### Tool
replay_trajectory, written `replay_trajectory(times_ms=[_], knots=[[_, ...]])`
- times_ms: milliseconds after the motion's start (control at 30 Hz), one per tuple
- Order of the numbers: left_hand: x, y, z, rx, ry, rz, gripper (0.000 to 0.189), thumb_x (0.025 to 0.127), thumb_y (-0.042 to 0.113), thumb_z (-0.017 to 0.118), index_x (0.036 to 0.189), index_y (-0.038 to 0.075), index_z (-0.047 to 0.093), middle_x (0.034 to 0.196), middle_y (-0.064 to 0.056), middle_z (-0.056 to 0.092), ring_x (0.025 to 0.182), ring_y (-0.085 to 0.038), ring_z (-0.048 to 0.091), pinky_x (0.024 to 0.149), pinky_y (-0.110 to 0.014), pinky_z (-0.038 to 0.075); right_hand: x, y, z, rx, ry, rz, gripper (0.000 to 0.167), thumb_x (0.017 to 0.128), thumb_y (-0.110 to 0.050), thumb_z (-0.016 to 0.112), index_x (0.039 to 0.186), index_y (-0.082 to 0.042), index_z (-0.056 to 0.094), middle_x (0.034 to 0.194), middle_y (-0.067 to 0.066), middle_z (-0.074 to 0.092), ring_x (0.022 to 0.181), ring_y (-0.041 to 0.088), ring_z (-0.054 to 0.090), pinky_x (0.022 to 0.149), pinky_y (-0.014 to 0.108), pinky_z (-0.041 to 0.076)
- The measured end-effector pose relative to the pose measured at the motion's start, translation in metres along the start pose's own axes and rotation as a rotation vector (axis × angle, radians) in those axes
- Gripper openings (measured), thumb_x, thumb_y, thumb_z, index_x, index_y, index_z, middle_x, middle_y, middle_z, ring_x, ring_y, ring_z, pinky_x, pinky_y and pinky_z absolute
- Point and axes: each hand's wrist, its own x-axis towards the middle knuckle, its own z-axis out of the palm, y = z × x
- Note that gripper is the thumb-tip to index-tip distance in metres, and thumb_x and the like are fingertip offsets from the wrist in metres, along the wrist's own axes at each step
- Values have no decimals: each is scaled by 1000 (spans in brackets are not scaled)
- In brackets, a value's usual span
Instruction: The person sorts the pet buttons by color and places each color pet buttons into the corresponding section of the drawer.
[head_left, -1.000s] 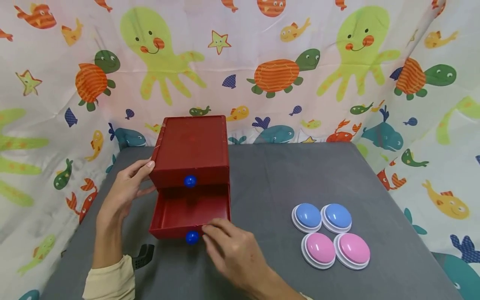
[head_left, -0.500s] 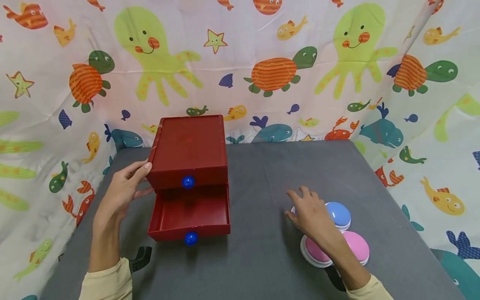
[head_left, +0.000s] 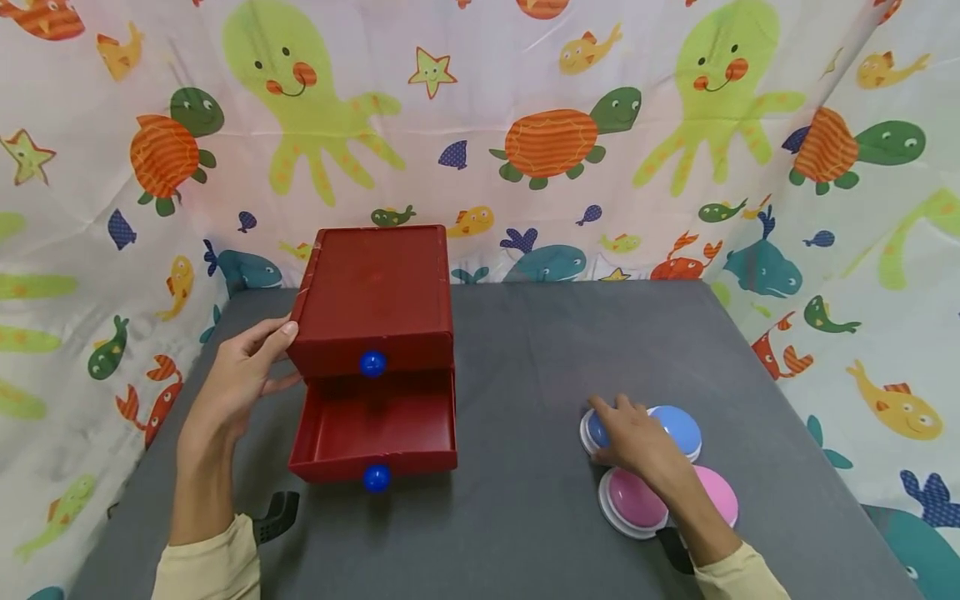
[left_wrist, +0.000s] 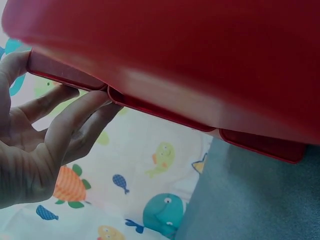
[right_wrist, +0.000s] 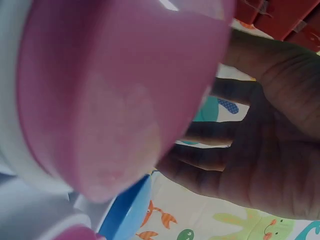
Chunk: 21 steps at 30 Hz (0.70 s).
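Note:
A red box with two drawers (head_left: pixel 375 283) stands on the left of the grey table. Its lower drawer (head_left: pixel 382 421) is pulled out, bare inside, with a blue knob (head_left: pixel 377 478); the upper drawer, blue-knobbed too, is closed. My left hand (head_left: pixel 240 367) grips the box's left side, thumb at the top front corner. In the left wrist view its fingers (left_wrist: pixel 67 120) meet the side panel's edge. My right hand (head_left: pixel 641 442) lies over the left blue dome light (head_left: pixel 597 429), fingers spread around it. In the right wrist view a pink dome (right_wrist: pixel 115 95) hides the fingertips.
Beside the right hand are another blue dome light (head_left: pixel 681 429) and two pink ones, the left pink one (head_left: pixel 636 500) under the wrist. All have white bases. A curtain (head_left: pixel 465 133) printed with sea animals rises behind and at both sides of the table (head_left: pixel 517 367).
My right hand has left the front of the lower drawer and moved right onto the left blue dome light. My left hand keeps its hold on the box. The head view has shifted slightly.

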Motion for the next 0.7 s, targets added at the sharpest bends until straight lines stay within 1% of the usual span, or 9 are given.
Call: replay_trajectory(times_ms=[133,267,367,433,600,700], knots=[[1,0,-1,-1,-4,3,73,105,59,48,163,16,37,160,-16,46,114,-8,62,88,-32,63,4,0,3,25,21,14,72,72,-15,94,134,-4,60,114,28,63,99,47,63,80,62,57],[0,0,-1,0,-2,4,71,106,57,47,163,15,37,161,-17,45,117,-13,61,89,-34,62,4,-1,5,39,29,21,66,73,-15,93,130,-4,62,110,26,63,97,44,64,80,61,58],[0,1,0,-3,-7,7,71,106,57,46,163,15,36,161,-17,45,122,-19,60,90,-36,61,2,-4,3,46,49,25,65,76,-18,92,131,-4,62,109,25,64,96,44,65,80,61,58],[0,3,1,-7,-8,13,71,106,57,46,163,15,36,161,-17,44,126,-23,58,91,-37,60,0,-7,0,53,68,30,67,77,-20,92,134,-5,61,111,26,65,99,44,65,81,62,59],[0,5,2,-7,0,25,71,107,56,45,163,13,36,160,-17,45,128,-29,55,92,-39,59,-7,-25,-15,107,119,50,77,81,-30,89,145,-10,51,124,26,65,113,44,64,91,64,59],[-1,3,2,-3,1,21,70,107,55,46,162,13,37,160,-18,46,129,-30,55,91,-38,59,-14,-45,-29,129,156,53,76,82,-33,89,144,-12,51,127,24,65,115,43,64,92,63,60]])
